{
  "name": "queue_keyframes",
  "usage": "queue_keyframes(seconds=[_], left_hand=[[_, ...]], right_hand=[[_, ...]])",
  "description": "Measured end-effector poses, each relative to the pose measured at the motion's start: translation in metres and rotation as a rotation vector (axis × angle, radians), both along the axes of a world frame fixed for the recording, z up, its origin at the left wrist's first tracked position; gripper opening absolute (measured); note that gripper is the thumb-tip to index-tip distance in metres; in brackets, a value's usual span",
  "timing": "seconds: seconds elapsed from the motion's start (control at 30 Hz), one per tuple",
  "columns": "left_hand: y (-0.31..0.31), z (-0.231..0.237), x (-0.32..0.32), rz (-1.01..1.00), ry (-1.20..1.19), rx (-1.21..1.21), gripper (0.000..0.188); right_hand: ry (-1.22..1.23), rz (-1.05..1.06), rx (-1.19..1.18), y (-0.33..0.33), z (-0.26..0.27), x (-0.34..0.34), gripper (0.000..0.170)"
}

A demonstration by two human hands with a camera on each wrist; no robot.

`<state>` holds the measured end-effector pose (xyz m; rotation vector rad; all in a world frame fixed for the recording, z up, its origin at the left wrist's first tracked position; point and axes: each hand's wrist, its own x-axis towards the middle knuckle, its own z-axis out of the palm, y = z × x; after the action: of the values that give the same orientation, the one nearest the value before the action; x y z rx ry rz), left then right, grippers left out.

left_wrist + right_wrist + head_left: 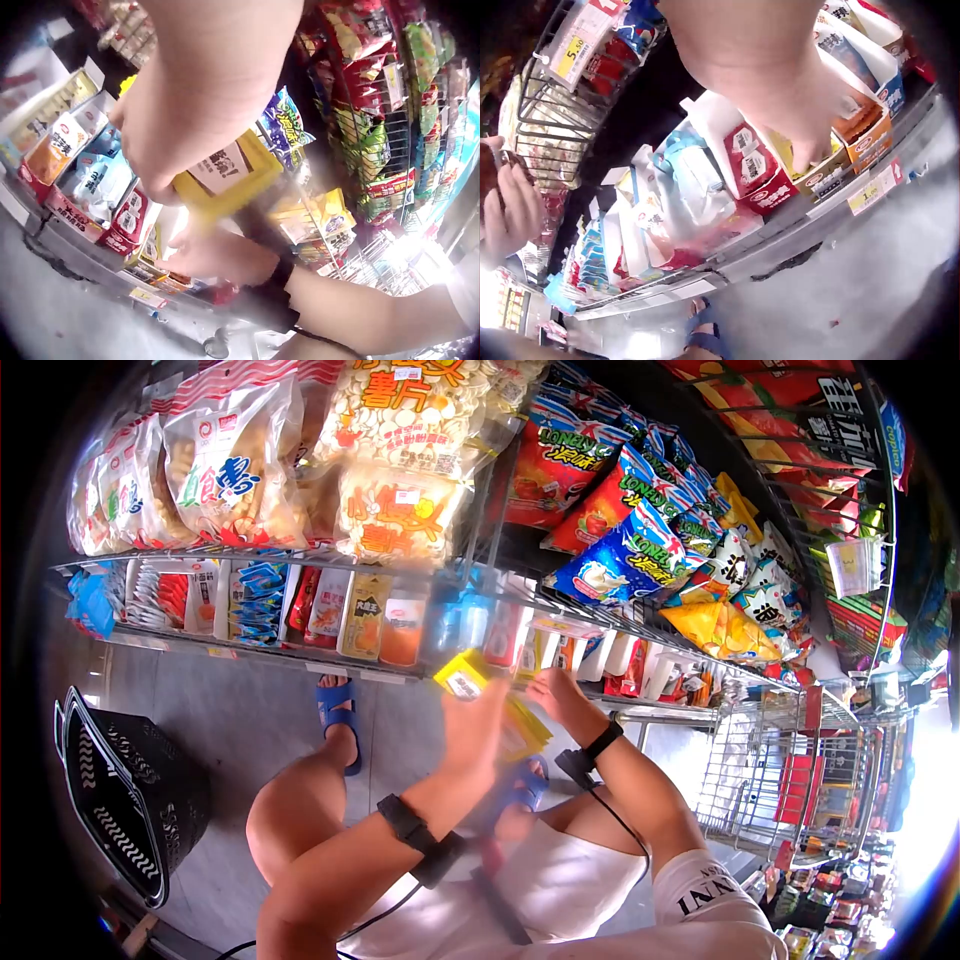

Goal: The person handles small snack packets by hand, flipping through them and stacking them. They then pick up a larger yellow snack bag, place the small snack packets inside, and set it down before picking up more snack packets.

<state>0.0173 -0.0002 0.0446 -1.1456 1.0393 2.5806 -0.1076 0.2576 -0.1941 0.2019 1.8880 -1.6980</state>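
Note:
My left hand (474,732) grips a yellow snack packet (229,174) with a pale printed label, in front of the lower shelf. Part of that packet is covered by the hand in the head view. My right hand (787,105) reaches down into an open display box (825,178) of small yellow packets, its fingertips down among them. I cannot tell whether those fingers pinch a packet. Beside it stand a red box (769,196) of red packets and an orange box (871,146).
Large snack bags (225,470) fill the wire shelf above, with blue and red chip bags (628,560) to the right. A black basket (160,790) stands on the floor at left. A metal shopping cart (750,770) is at right.

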Motion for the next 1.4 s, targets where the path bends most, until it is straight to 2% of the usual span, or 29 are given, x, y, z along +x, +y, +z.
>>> queue_keyframes(seconds=[0.07, 0.1, 0.13, 0.17, 0.27, 0.33, 0.4, 0.43, 0.47, 0.5, 0.57, 0.6, 0.67, 0.8, 0.87, 0.93, 1.0, 1.1, 1.2, 1.27, 1.37, 1.4], left_hand=[[-0.002, 0.004, 0.0, -0.031, -0.008, 0.005, 0.034], [-0.003, 0.006, 0.001, -0.057, -0.017, 0.014, 0.035], [-0.003, 0.004, 0.001, -0.062, -0.018, 0.013, 0.035], [-0.003, 0.0, 0.0, -0.067, -0.017, 0.018, 0.037], [-0.006, -0.001, -0.002, -0.076, -0.021, 0.014, 0.041], [-0.007, 0.005, -0.003, -0.082, -0.023, 0.005, 0.042], [-0.007, 0.015, -0.005, 0.06, -0.044, -0.031, 0.02], [-0.007, 0.015, -0.006, 0.06, -0.043, -0.032, 0.02], [-0.006, 0.014, -0.006, 0.08, -0.028, -0.035, 0.021], [-0.005, 0.012, -0.007, 0.099, -0.012, -0.038, 0.021], [-0.003, 0.01, -0.006, 0.101, -0.007, -0.046, 0.022], [-0.003, 0.01, -0.006, 0.099, 0.0, -0.055, 0.023], [-0.004, 0.011, -0.006, 0.061, -0.012, -0.05, 0.023], [-0.003, 0.013, -0.003, 0.043, -0.005, -0.026, 0.024], [-0.004, 0.016, -0.003, 0.038, -0.009, -0.027, 0.024], [-0.006, 0.015, -0.003, 0.034, -0.013, -0.028, 0.024], [-0.008, 0.009, -0.001, -0.12, 0.007, 0.04, 0.042], [-0.006, 0.007, 0.0, -0.116, 0.031, 0.06, 0.041], [-0.007, 0.004, 0.0, -0.141, 0.031, 0.056, 0.04], [-0.006, 0.005, 0.0, -0.137, 0.043, 0.055, 0.039], [-0.006, 0.004, -0.002, -0.153, 0.057, 0.057, 0.039], [-0.006, 0.004, -0.003, -0.178, 0.057, 0.058, 0.039]], right_hand=[[0.45, 0.563, 0.297, 0.022, -0.046, -0.015, 0.012], [0.448, 0.557, 0.297, 0.009, -0.019, -0.016, 0.012], [0.304, 0.704, 0.437, -0.019, 0.036, -0.013, 0.019], [0.154, 0.847, 0.574, -0.035, 0.069, -0.011, 0.027], [0.11, 0.512, 0.197, 0.023, -0.074, -0.033, 0.031], [0.199, 0.54, 0.231, 0.016, -0.059, -0.032, 0.031], [0.293, 0.57, 0.265, -0.014, -0.009, -0.03, 0.031], [0.199, 0.496, 0.528, -0.045, 0.04, -0.026, 0.03], [0.1, 0.414, 0.788, -0.06, 0.063, -0.024, 0.029], [0.1, 0.414, 0.788, -0.055, 0.049, -0.023, 0.029], [0.597, 0.513, 0.733, -0.042, 0.017, -0.018, 0.033], [0.593, 0.503, 0.735, -0.04, 0.013, -0.014, 0.033], [0.596, 0.713, 0.81, -0.039, 0.009, -0.009, 0.034], [0.631, 0.733, 0.727, -0.044, 0.025, -0.001, 0.04], [0.455, 0.673, 0.688, -0.05, 0.046, 0.003, 0.031], [0.484, 0.665, 0.672, -0.052, 0.05, 0.003, 0.031], [0.512, 0.655, 0.656, -0.049, 0.04, 0.001, 0.031], [0.512, 0.618, 0.599, -0.045, 0.019, -0.003, 0.034], [0.502, 0.678, 0.735, -0.046, 0.01, -0.002, 0.031], [0.594, 0.719, 0.887, -0.049, 0.01, 0.0, 0.034], [0.561, 0.688, 0.872, -0.051, 0.013, 0.002, 0.035], [0.564, 0.685, 0.871, -0.057, 0.031, 0.003, 0.035]])
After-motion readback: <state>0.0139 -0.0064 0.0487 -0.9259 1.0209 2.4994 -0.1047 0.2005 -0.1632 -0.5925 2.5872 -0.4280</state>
